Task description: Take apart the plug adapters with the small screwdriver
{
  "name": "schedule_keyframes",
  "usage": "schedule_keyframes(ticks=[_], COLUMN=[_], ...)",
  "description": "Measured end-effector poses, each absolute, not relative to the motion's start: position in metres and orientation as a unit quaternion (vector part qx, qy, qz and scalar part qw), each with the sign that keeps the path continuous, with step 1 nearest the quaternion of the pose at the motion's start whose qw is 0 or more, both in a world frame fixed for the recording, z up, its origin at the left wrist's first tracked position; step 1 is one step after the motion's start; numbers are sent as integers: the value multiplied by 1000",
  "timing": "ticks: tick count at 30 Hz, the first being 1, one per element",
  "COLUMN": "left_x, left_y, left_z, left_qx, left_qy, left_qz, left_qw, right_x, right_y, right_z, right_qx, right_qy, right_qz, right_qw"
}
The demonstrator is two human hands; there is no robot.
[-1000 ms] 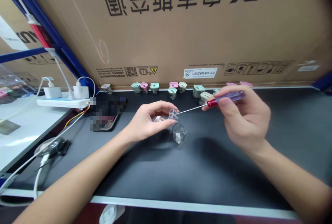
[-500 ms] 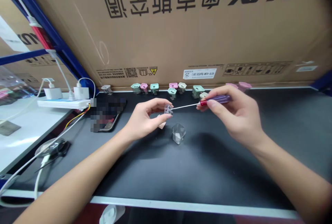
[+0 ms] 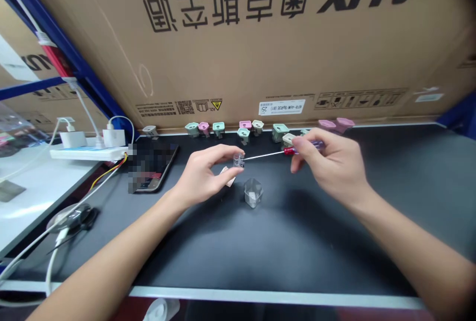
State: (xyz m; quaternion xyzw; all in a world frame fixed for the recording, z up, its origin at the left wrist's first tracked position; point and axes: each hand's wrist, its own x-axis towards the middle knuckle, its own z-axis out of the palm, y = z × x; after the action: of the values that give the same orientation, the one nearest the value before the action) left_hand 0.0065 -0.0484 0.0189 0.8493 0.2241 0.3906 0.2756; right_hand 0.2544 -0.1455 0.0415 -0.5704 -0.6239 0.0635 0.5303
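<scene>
My left hand (image 3: 204, 175) pinches a small clear plastic part (image 3: 238, 160) between thumb and fingers, held just above the black mat (image 3: 297, 241). My right hand (image 3: 330, 165) grips a screwdriver (image 3: 282, 152) with a purple handle and red collar. Its thin metal shaft points left and its tip meets the clear part. A small clear cup (image 3: 253, 192) with something pale inside stands on the mat just below the part. A small beige piece (image 3: 227, 176) lies under my left fingers.
A row of green, pink and beige plug-like parts (image 3: 243, 130) lines the back edge below a large cardboard box (image 3: 260, 38). A phone (image 3: 152, 165) lies at the left, beside a white power strip (image 3: 87, 150) with chargers and cables.
Both hands have shifted slightly left and farther from me, keeping the screwdriver tip at the clear part. The view has moved a little.
</scene>
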Motion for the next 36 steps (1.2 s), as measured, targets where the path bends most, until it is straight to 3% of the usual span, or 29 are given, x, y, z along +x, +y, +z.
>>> schedule_keyframes(ticks=[13,17,24,31,36], left_x=[1,-1,2,5,3], left_y=[-43,-41,-43,-49,-49], left_z=[28,27,22,23,23], left_qx=[841,856,825,818,835], left_qy=[205,196,207,211,199], left_qz=[438,421,399,382,369], left_qw=[241,227,342,375,357], right_x=[256,255,260,260,259], right_y=[-143,-146,-147,-147,-150], right_z=[42,43,43,39,38], right_qx=[-561,-530,-411,-506,-446], right_qy=[-678,-694,-732,-668,-676], right_qz=[85,42,99,94,127], right_qw=[467,486,534,537,573])
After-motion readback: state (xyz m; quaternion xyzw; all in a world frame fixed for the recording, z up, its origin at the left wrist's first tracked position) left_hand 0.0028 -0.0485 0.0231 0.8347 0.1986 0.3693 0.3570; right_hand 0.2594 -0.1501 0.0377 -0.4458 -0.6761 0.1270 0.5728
